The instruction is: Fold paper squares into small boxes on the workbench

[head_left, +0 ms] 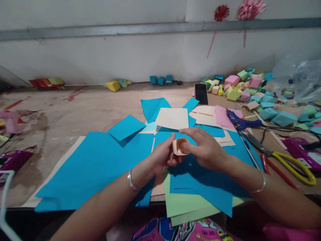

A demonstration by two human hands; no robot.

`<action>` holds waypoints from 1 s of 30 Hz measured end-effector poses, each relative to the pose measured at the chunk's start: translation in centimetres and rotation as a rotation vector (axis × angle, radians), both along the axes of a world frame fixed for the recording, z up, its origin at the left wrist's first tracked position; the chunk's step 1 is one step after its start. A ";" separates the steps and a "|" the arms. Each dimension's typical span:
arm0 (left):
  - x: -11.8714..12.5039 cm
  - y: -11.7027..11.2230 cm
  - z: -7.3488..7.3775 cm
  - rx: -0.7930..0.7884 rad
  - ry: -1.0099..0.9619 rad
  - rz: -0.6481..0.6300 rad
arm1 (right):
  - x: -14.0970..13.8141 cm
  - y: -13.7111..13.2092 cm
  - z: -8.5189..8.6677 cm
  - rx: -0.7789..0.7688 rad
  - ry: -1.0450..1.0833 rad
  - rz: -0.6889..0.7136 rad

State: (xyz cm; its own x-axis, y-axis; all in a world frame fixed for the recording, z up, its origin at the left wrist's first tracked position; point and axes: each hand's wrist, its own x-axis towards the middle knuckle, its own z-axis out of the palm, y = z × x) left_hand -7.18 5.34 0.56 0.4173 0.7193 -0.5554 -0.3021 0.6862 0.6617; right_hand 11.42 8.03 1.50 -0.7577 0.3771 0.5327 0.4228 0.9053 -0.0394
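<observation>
A small peach paper box (177, 148), its open side turned toward me, is held over the blue sheets. My left hand (164, 152) closes around its left side and underside. The thumb of my right hand (204, 147) reaches into the box's opening, while the index finger stretches past its top edge. Below both hands lie large blue paper sheets (100, 167), with pale green sheets (188, 206) sticking out at the table's front edge. Just beyond my fingers is a cream paper piece (172, 117), beside a loose blue square (127, 128).
At right lie yellow-handled scissors (296, 164), a blue glue gun (238, 120) with its cord, and a purple device (303, 152). Folded paper boxes (233, 93) are heaped behind, near a phone (201, 93). A pink glue gun (11, 121) rests at left.
</observation>
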 end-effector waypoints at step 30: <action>0.7 -0.7 0.6 0.031 0.153 -0.028 | -0.1 -0.4 0.0 -0.072 0.097 0.095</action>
State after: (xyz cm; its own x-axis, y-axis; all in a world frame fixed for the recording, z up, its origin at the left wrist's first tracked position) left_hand -6.44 4.63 1.17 0.3492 0.7265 -0.5918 -0.1771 0.6714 0.7196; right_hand 11.37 7.59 1.55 -0.7380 0.3457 0.5795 0.3261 0.9346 -0.1422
